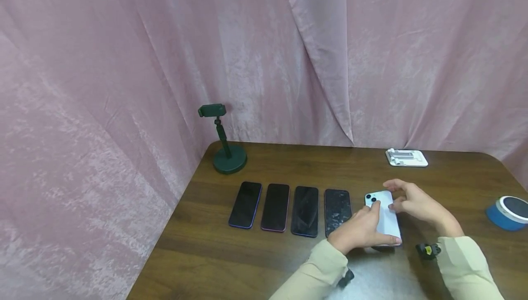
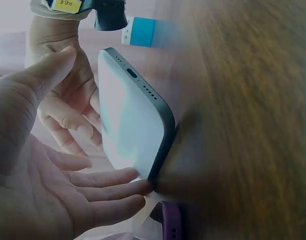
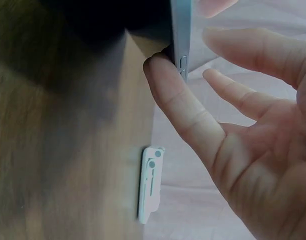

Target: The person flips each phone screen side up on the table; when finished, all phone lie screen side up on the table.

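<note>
A pale blue phone (image 1: 387,217) lies back side up between the two hands, camera lenses at its far end. It slants, its right edge raised above the wooden table. My left hand (image 1: 360,229) has its fingers extended at the phone's left edge; its thumb stands apart from the back in the left wrist view. On the other side, my right hand (image 1: 416,203) touches the button edge with one fingertip (image 3: 165,70), while its other fingers are spread away. The port end of the phone (image 2: 130,110) faces the left wrist camera. The screen is mostly hidden.
Several dark-screened phones stand in a row to the left, the closest a cracked phone (image 1: 337,208) beside my left hand. A green phone stand (image 1: 230,159) is at the back left, a folded white stand (image 1: 407,158) at the back. A blue round object (image 1: 508,215) sits far right.
</note>
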The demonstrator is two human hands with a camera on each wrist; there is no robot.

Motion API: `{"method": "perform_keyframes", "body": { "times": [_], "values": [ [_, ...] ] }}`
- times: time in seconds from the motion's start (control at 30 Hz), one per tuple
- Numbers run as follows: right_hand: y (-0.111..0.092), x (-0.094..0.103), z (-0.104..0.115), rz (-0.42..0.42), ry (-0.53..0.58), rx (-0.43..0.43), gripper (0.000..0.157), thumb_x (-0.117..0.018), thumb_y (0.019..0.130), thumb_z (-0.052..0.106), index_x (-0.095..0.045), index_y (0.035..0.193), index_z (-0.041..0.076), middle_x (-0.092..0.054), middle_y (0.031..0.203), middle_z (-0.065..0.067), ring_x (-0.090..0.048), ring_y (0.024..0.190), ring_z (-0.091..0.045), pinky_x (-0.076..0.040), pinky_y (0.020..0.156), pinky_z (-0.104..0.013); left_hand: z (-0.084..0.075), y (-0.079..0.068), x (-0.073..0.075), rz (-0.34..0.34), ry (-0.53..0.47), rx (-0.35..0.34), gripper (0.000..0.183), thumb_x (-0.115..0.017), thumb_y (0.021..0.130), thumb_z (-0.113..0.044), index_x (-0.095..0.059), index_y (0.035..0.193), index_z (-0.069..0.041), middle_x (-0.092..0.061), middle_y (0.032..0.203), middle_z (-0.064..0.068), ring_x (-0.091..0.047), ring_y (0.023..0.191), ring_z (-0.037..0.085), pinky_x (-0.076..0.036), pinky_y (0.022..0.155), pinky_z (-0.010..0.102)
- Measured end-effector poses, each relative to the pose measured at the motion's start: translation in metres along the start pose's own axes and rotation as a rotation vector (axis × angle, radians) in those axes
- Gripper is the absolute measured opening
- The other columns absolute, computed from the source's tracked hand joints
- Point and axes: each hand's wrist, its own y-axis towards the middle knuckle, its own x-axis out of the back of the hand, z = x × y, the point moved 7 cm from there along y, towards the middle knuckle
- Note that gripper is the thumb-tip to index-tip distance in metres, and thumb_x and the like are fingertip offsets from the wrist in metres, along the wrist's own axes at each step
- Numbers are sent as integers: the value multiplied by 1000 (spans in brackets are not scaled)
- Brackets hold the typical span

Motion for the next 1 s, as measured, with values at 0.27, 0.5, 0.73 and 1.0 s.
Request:
{"method": "perform_keyframes", "body": {
  "times": [0.27,0.5,0.73,1.0],
  "values": [
    [5,-2,18,-33,-45,22,56,-68,81,-10,-46,132,-19,-53,125,-42,-67,85,-28,-56,67,-31,5,1,7,-27,-80,50,97,-77,82,-58,-33,151,-6,-64,104,2,-58,82,4,-45,63,17],
    [6,-9,28,-43,49,38,51,-61,88,-13,-41,134,-21,-47,128,-44,-69,88,-32,-59,67,-34,11,-2,11,-25,-198,77,100,-81,82,-51,-28,154,-5,-68,109,7,-62,83,7,-47,64,18],
    [9,-13,22,-83,158,51,49,-56,102,3,-35,142,-17,-42,138,-42,-67,98,-22,-60,71,-38,23,-9,15,13,-427,102,88,-81,86,-33,-32,154,-9,-65,127,6,-64,99,6,-51,77,21],
    [9,-19,0,-44,296,51,49,-50,106,10,-34,142,-19,-46,134,-42,-64,99,-5,-58,80,-36,24,-13,15,-9,-441,109,70,-81,87,-29,-47,145,-9,-67,122,3,-63,88,4,-54,72,22]
  ]
}}
